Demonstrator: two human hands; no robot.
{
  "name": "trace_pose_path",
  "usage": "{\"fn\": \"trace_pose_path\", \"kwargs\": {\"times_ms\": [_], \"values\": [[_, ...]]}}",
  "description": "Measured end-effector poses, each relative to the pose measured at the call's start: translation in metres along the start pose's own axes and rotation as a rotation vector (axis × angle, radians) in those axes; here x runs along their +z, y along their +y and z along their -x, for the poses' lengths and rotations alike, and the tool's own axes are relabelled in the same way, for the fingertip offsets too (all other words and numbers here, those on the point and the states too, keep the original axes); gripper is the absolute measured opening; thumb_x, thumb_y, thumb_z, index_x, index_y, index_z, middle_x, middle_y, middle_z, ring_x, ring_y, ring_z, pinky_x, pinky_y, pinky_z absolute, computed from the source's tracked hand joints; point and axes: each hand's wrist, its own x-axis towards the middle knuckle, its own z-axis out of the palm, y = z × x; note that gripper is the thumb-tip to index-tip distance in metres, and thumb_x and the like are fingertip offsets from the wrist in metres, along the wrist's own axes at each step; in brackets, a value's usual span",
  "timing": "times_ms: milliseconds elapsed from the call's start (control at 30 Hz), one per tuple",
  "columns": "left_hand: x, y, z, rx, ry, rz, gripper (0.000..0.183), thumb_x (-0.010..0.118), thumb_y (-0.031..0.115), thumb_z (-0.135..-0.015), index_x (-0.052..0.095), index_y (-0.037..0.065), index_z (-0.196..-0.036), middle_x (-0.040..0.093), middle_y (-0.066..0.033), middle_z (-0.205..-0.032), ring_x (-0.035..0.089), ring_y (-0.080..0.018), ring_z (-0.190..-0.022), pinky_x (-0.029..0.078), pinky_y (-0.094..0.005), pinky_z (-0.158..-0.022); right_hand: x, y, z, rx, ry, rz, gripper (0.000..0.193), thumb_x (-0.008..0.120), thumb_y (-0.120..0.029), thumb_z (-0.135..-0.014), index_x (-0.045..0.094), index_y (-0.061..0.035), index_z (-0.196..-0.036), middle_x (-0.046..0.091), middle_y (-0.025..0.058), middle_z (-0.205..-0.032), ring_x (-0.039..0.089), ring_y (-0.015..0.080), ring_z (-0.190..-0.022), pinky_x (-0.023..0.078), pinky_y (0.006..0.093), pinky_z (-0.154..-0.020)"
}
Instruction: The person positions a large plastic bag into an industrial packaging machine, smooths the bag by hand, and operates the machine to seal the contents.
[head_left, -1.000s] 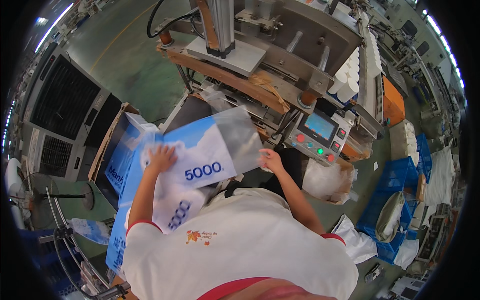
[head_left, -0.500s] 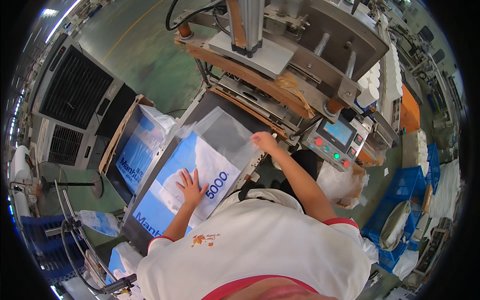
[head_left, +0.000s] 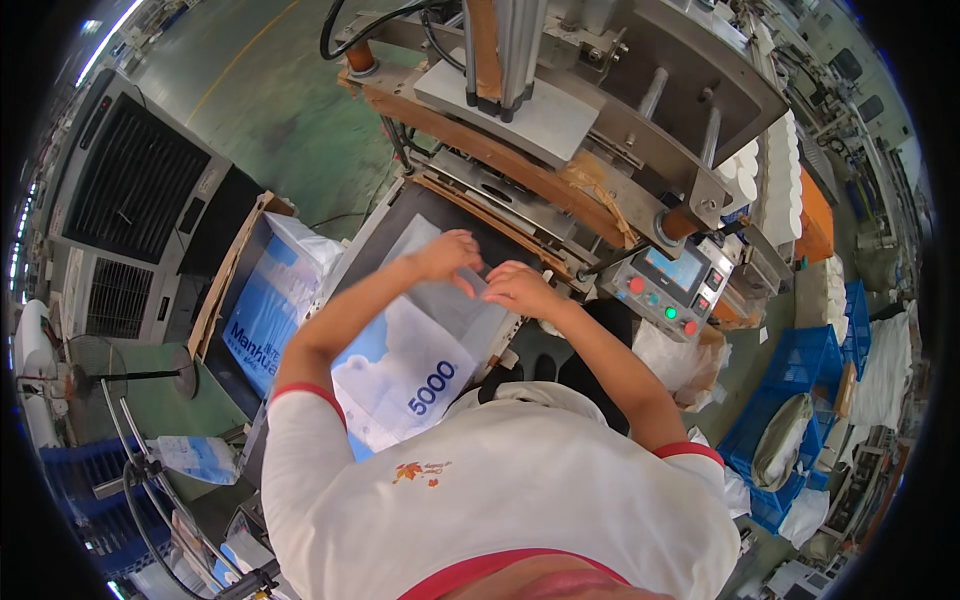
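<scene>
A blue and white printed plastic pack (head_left: 405, 350) lies on the dark machine table in front of me. Clear film (head_left: 450, 318) extends from its far end toward the machine. My right hand (head_left: 522, 290) pinches the film's right edge between thumb and fingertips. Close beside it, my left hand (head_left: 447, 258) hovers over the film, fingers bent and thumb held apart from them. My left forearm crosses above the pack and covers part of its left side.
Beyond the film stands a press machine (head_left: 500, 165) with a metal bar. Its control panel (head_left: 672, 283) has a screen and coloured buttons. At left, a carton (head_left: 225, 300) holds similar packs (head_left: 275, 305). Blue crates (head_left: 790, 400) stand at right, an air cooler (head_left: 140, 190) far left.
My left hand has lifted off the pack's face and moved forward to the film, near my right hand. My right hand has shifted slightly left, still at the film.
</scene>
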Motion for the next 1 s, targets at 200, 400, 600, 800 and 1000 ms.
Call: {"fn": "trace_pose_path", "kwargs": {"times_ms": [200, 400, 600, 800, 1000], "values": [[-0.051, -0.115, 0.016, -0.233, -0.432, 0.091, 0.065, 0.057, 0.072, -0.068, 0.063, 0.008, -0.057, 0.058, -0.0087, -0.057, 0.059, -0.0297, -0.059, 0.045, -0.0414, -0.057, -0.046, 0.005, 0.028, 0.457, -0.245, -0.410, 0.015, 0.065, -0.023, -0.082, 0.071, -0.0092, -0.081, 0.066, 0.0048, -0.087, 0.059, 0.0177, -0.087, 0.045, 0.0295, -0.078], [-0.123, -0.172, 0.021, -0.459, -0.372, 0.202, 0.057, 0.064, 0.063, -0.070, 0.067, 0.006, -0.067, 0.065, -0.0047, -0.067, 0.062, -0.0182, -0.072, 0.047, -0.0325, -0.068, -0.069, 0.049, 0.071, 0.471, 0.146, -0.716, 0.019, 0.062, -0.018, -0.086, 0.070, -0.0043, -0.076, 0.062, 0.0027, -0.078, 0.055, 0.0159, -0.086, 0.042, 0.0268, -0.079], [-0.104, -0.219, 0.014, -0.716, -0.265, 0.398, 0.053, 0.059, 0.057, -0.080, 0.066, 0.007, -0.097, 0.066, -0.0049, -0.084, 0.061, -0.0146, -0.082, 0.046, -0.0305, -0.079, -0.025, 0.126, 0.089, 1.097, 0.566, -1.115, 0.018, 0.058, -0.021, -0.088, 0.064, -0.0063, -0.097, 0.059, 0.0048, -0.106, 0.050, 0.0185, -0.103, 0.039, 0.0300, -0.090], [-0.081, -0.256, 0.015, -0.748, -0.250, 0.419, 0.047, 0.057, 0.049, -0.082, 0.063, 0.008, -0.104, 0.064, -0.0063, -0.090, 0.058, -0.0184, -0.089, 0.042, -0.0332, -0.085, 0.047, 0.210, 0.117, 1.282, 0.642, 0.288, 0.025, 0.058, -0.021, -0.088, 0.061, -0.0095, -0.110, 0.054, 0.0103, -0.121, 0.045, 0.0246, -0.117, 0.036, 0.0369, -0.098], [-0.081, -0.236, 0.020, -0.861, -0.197, 0.421, 0.046, 0.057, 0.047, -0.082, 0.061, 0.008, -0.106, 0.061, -0.0078, -0.096, 0.055, -0.0207, -0.094, 0.040, -0.0350, -0.087, 0.007, 0.185, 0.101, 1.188, 0.860, 0.418, 0.024, 0.057, -0.021, -0.089, 0.061, -0.0094, -0.109, 0.055, 0.0099, -0.118, 0.047, 0.0232, -0.113, 0.038, 0.0361, -0.095]]}}
